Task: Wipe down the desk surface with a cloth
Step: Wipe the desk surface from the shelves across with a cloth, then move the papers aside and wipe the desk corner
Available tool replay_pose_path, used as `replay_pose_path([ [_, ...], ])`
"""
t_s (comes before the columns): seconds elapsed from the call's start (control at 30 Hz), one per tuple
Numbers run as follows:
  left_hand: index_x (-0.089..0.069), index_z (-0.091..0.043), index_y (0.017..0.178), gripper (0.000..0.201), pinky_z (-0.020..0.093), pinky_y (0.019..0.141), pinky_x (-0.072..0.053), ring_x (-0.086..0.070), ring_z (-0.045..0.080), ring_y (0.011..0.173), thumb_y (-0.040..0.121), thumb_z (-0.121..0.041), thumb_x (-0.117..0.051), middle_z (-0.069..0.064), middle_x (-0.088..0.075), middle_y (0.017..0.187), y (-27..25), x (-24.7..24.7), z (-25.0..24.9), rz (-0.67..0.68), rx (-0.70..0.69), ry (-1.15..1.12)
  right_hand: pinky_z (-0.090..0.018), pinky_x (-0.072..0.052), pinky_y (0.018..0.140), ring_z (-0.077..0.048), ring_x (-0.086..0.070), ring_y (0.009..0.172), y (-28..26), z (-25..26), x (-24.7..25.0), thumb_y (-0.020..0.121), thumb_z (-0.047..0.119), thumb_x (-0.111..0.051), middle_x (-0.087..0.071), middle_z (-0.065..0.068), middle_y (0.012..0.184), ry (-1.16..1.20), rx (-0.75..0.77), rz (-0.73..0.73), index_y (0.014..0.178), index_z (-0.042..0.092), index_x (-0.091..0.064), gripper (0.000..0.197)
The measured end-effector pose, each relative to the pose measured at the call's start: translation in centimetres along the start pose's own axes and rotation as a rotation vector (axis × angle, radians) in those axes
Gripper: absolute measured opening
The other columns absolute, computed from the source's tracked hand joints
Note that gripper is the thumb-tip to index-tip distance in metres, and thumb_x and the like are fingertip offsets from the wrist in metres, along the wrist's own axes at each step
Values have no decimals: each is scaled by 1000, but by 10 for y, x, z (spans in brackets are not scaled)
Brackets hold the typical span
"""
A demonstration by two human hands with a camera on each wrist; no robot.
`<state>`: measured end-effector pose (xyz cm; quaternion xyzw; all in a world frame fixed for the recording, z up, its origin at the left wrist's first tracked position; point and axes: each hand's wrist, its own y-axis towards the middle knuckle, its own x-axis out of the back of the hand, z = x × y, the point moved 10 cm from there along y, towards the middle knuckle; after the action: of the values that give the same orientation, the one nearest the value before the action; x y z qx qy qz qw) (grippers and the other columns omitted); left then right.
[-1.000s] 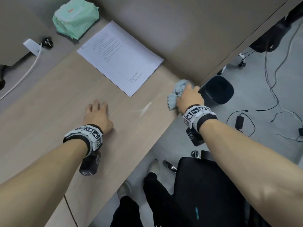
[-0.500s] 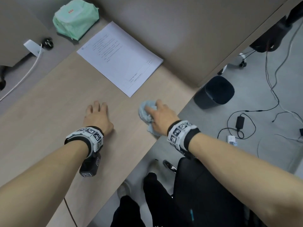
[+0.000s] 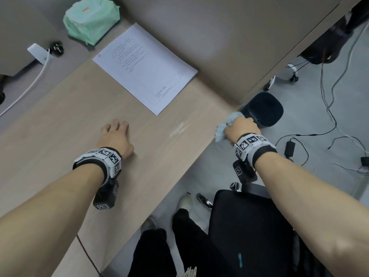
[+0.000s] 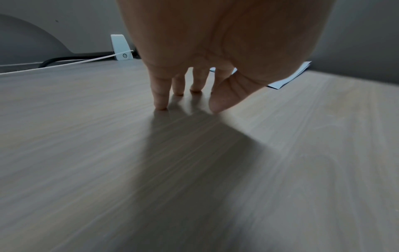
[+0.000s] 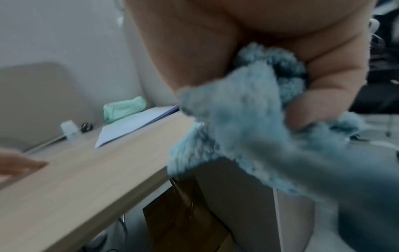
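A light wooden desk [image 3: 65, 124] fills the left of the head view. My right hand [image 3: 240, 128] grips a bunched light-blue cloth [image 3: 223, 126] at the desk's right front corner, beside the partition. In the right wrist view the cloth [image 5: 237, 129] hangs from the curled fingers just off the desk edge [image 5: 121, 179]. My left hand [image 3: 115, 136] rests on the middle of the desk with straight fingers, and its fingertips [image 4: 161, 104] touch the wood. A pale smear [image 3: 179, 128] marks the desk between the two hands.
A white printed sheet [image 3: 143, 76] lies at the back by the grey partition [image 3: 209, 37]. A green tissue pack [image 3: 91, 19], a white charger [image 3: 39, 52] and its cable sit far left. A black bin [image 3: 263, 108], floor cables and my black chair [image 3: 249, 226] are on the right.
My right hand swept the cloth from the desk's right corner leftwards towards the middle, then back right to the corner at the edge. The left hand stayed in place.
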<state>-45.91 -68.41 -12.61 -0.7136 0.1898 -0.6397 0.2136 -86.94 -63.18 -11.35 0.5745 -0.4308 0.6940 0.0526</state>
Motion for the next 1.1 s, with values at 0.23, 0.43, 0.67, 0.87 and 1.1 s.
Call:
replay_pose_path([
  [0.23,-32,-23,143,71,42,109,-33,-19,36,141,77,-15,-57,2,-20,156,-7,8,-4,8,2,-4,-39,-37,75,-40,-58,95,-24,61,53,86,31,-52,-45,-16,119,62,294,-203,128,14,-46,46],
  [0.43,-36,-25,143,70,39,106,-35,-28,37,133,76,-15,-54,3,-27,154,-4,17,-1,45,-18,-10,-40,-52,78,-31,-57,85,-62,157,22,85,26,-52,-43,-11,118,64,577,-57,129,22,-44,45],
  [0.67,-58,-22,128,49,38,102,-40,-47,33,124,80,-15,-52,7,-49,132,29,43,16,102,-92,-123,-37,-49,79,-27,-60,91,-85,196,-4,71,83,-47,-55,-3,109,-253,651,108,117,25,-55,74],
  [0.87,-66,-14,114,31,35,99,-48,-62,28,109,86,-10,-53,7,-68,118,57,62,9,161,-11,-570,-36,-53,86,-30,-68,99,-23,183,65,85,65,-53,-72,-11,109,220,349,76,113,10,-68,64],
  [1.1,-53,-10,133,43,39,96,-48,-54,23,116,90,-3,-53,7,-56,130,73,64,-29,257,10,-817,-45,-61,71,-28,-69,62,64,166,38,80,23,-73,-70,-16,84,1049,-136,334,89,4,-65,23],
])
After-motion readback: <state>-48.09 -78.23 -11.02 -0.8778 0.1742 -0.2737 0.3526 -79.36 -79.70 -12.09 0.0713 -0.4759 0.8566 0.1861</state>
